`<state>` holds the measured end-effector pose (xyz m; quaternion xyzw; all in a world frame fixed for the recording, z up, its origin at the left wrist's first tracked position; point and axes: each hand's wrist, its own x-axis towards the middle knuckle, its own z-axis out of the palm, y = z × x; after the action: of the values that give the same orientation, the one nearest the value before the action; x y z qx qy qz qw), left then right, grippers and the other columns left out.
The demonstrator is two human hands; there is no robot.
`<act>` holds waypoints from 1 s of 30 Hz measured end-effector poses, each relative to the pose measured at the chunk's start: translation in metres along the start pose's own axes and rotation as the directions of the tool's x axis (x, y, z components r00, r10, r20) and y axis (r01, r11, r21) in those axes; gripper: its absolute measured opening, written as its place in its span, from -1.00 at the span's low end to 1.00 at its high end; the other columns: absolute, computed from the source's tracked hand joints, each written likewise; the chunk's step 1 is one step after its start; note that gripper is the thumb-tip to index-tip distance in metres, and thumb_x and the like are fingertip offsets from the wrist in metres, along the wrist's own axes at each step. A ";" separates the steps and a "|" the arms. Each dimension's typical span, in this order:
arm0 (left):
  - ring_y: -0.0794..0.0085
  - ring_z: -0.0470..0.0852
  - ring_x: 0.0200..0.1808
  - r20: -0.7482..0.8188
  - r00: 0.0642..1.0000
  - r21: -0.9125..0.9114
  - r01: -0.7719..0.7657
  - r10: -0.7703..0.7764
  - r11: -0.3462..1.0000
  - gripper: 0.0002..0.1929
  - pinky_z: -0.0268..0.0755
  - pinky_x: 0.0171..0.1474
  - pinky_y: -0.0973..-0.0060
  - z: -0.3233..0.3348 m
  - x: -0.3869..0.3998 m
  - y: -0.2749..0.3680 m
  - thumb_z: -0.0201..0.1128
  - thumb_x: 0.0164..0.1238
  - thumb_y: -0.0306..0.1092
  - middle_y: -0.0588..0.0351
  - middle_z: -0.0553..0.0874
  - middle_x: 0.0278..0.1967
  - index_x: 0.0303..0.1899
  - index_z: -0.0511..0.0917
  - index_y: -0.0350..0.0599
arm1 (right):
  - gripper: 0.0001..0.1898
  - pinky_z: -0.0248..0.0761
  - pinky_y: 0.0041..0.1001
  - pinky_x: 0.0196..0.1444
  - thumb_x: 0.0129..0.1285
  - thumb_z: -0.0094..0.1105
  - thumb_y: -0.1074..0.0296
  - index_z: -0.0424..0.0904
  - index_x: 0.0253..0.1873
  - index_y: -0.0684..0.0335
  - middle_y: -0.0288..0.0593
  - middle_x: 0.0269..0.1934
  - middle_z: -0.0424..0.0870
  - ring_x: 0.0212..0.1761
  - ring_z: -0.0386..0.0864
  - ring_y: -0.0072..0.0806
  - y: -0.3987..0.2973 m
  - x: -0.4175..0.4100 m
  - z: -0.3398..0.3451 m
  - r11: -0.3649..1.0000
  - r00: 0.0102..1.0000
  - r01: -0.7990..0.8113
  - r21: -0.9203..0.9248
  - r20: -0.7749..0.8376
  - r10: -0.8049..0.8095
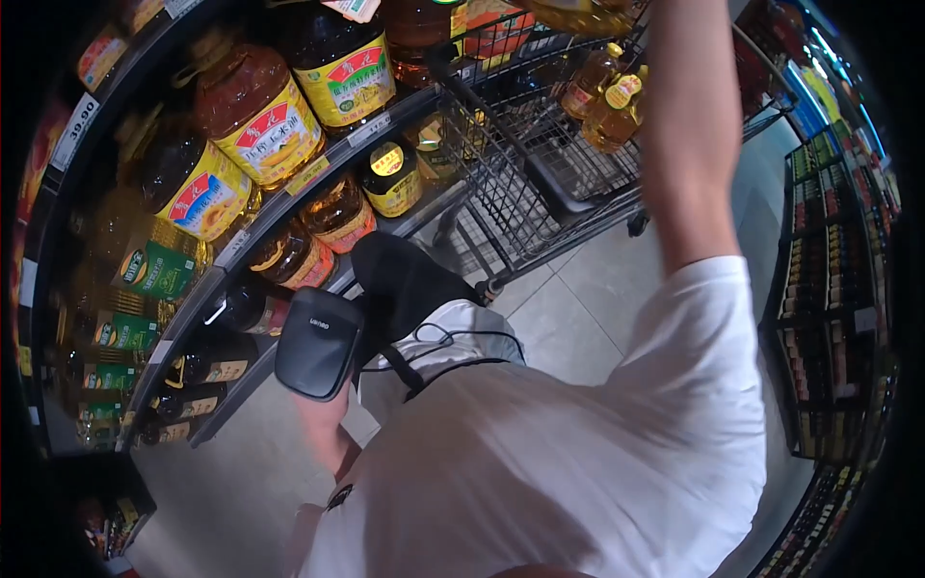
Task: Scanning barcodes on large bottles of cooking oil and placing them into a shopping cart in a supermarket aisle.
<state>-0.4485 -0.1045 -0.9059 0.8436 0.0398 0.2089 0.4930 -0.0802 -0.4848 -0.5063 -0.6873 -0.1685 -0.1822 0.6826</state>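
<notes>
My left arm comes down at the left, and a dark rounded device (318, 345) covers most of my left hand (331, 415), so its fingers are hidden. My right arm reaches up past the top edge, and my right hand is out of view. Left of that raised arm, a large bottle of golden oil (578, 13) is cut off by the top edge; what holds it cannot be seen. Beneath it stands a black wire shopping cart (535, 162), with smaller oil bottles (611, 119) inside.
Shelves (405, 119) along the left hold large oil jugs (264, 119) with yellow labels, dark bottles (390, 177) and price tags. Green-labelled bottles (155, 267) stand farther left. Across the tiled floor (571, 296), a stocked shelf (831, 267) lines the right. A thin black cable (433, 332) loops at my front.
</notes>
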 end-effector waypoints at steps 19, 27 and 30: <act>0.56 0.59 -0.54 0.034 0.976 -0.490 0.203 -0.214 0.847 -0.66 0.43 -0.46 0.57 0.017 0.069 -0.062 0.37 0.28 -0.57 0.12 0.68 -0.39 0.06 0.53 -0.34 | -0.65 0.58 -0.17 -0.04 0.44 0.05 -0.04 0.66 -0.09 0.12 -0.16 -0.18 0.75 -0.16 0.71 -0.28 0.241 0.055 -0.493 0.422 0.712 -0.662 -0.619 -0.696 0.097; 0.55 0.53 -0.61 -0.072 0.847 -0.431 0.450 -0.527 0.782 -0.94 0.36 -0.51 0.56 0.009 0.076 -0.032 0.32 0.31 -0.61 0.18 0.57 -0.58 -0.27 0.59 -0.29 | -0.72 0.61 -0.23 -0.07 0.34 0.16 0.07 0.71 -0.11 0.13 -0.14 -0.22 0.78 -0.18 0.74 -0.28 0.324 -0.062 -0.353 0.445 0.261 -0.869 -0.216 -0.964 0.041; 0.55 0.53 -0.62 -0.047 0.841 -0.359 0.489 -0.539 0.795 -0.94 0.34 -0.53 0.54 0.011 0.080 -0.038 0.32 0.31 -0.61 0.18 0.57 -0.58 -0.27 0.59 -0.29 | -0.74 0.62 -0.25 -0.08 0.30 0.20 0.11 0.73 -0.12 0.13 -0.13 -0.23 0.79 -0.19 0.76 -0.28 0.293 -0.108 -0.317 0.460 0.021 -0.888 -0.027 -1.000 -0.018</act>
<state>-0.3662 -0.0717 -0.9179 0.6874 0.2680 0.1318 0.6620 -0.0407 -0.8033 -0.8142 -0.6253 0.6226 -0.3427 0.3223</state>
